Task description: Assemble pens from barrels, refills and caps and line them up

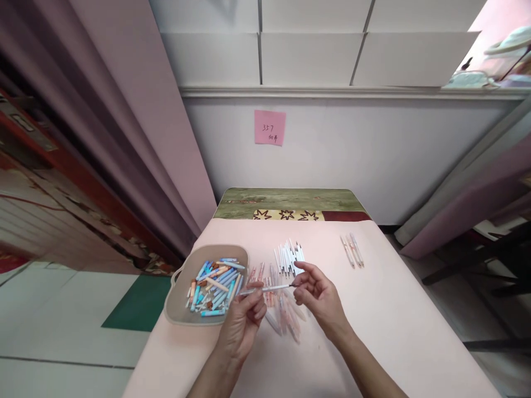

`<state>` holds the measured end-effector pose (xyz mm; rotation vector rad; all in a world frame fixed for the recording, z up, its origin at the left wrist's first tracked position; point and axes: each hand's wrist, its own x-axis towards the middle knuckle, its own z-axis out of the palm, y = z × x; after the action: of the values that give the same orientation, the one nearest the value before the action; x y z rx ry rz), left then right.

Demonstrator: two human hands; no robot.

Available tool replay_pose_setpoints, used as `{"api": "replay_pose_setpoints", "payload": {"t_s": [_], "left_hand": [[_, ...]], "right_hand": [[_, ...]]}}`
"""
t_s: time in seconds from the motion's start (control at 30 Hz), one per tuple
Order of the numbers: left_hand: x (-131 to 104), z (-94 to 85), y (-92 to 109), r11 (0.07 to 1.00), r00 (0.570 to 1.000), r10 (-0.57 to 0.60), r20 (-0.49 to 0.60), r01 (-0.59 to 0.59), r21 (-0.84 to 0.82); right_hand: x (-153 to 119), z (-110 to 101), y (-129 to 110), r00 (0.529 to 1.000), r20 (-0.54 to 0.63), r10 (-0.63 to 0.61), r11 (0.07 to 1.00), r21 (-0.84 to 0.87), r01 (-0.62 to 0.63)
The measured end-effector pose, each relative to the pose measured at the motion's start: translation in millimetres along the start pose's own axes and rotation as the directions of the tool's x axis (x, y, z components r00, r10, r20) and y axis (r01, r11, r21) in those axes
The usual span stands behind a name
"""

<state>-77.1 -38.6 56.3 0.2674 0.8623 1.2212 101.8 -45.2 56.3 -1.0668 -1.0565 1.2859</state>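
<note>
My left hand [244, 320] pinches a thin white pen refill [276, 287] that points to the right, its left part running between the fingers. At the refill's dark tip is my right hand [317, 293], thumb and fingers curled close around it; whether they touch the tip is hard to tell. Several white refills [287, 258] lie in a bunch beyond the hands. Beneath and between the hands are clear and pinkish pen barrels [288, 318], partly hidden. Three assembled-looking pens [352, 251] lie side by side on the right of the table.
A beige basket [174, 309] holding blue, orange and brown pen parts stands at the left of the pink-covered table [385, 309]. A green patterned surface [290, 196] shows at the table's far end, against the wall. A pink note [269, 127] is stuck on the wall.
</note>
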Motion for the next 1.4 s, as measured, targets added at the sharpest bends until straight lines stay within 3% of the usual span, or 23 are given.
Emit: {"api": "replay_pose_setpoints", "payload": {"t_s": [0.1,0.23,0.33,0.43,0.53,0.6,0.7,0.83,0.97,1.03,1.1,1.2,1.3,1.4], "left_hand": [[0,5.2,-4,1.000,1.000,-0.012,0.009,0.012,-0.007],[-3,10.1,-10,0.996,0.999,0.000,-0.035,-0.003,-0.089],[-5,11.8,-15,0.993,0.994,-0.061,-0.089,0.051,-0.110],[-5,9.6,-12,0.993,0.982,-0.075,-0.174,0.057,-0.108],[0,2.8,2,0.991,0.955,-0.069,-0.289,0.033,-0.128],[4,-2.0,12,0.989,0.939,-0.075,-0.337,0.027,-0.145],[6,-5.1,22,0.989,0.941,-0.029,-0.336,-0.021,-0.143],[1,-0.7,25,0.995,0.964,0.038,-0.264,-0.062,-0.081],[-2,4.0,24,0.998,0.967,0.053,-0.249,-0.063,-0.032],[-1,5.0,23,0.997,0.965,0.068,-0.253,-0.075,-0.017],[2,6.0,22,0.995,0.967,0.099,-0.234,-0.102,-0.004],[4,8.8,18,0.989,0.969,0.148,-0.196,-0.146,0.023],[4,11.3,14,0.985,0.968,0.174,-0.178,-0.168,0.049],[3,11.4,12,0.982,0.968,0.185,-0.170,-0.176,0.066]], "right_hand": [[-4,10,1,0.999,-0.029,-0.035,0.998,-0.052,0.033],[-9,23,6,0.986,-0.077,-0.147,0.960,-0.253,0.123],[-13,29,3,0.960,-0.004,-0.281,0.889,-0.379,0.259],[-12,16,-2,0.963,0.052,-0.264,0.887,-0.379,0.264],[-9,-20,0,0.978,-0.147,-0.145,0.914,-0.399,0.076],[-8,-46,8,0.962,-0.259,-0.083,0.830,-0.552,-0.077],[-10,-65,29,0.966,-0.259,0.017,0.572,-0.790,-0.222],[-12,-53,53,0.960,-0.251,0.120,0.383,-0.881,-0.278],[-10,-38,54,0.953,-0.268,0.139,0.262,-0.918,-0.296],[-9,-35,44,0.961,-0.249,0.122,0.292,-0.916,-0.275],[-12,-30,27,0.978,-0.197,0.064,0.400,-0.893,-0.206],[-19,-14,-4,0.993,-0.057,-0.099,0.568,-0.823,0.009],[-25,6,-26,0.961,0.049,-0.273,0.614,-0.760,0.213],[-25,20,-30,0.935,0.094,-0.341,0.611,-0.734,0.296]]}}
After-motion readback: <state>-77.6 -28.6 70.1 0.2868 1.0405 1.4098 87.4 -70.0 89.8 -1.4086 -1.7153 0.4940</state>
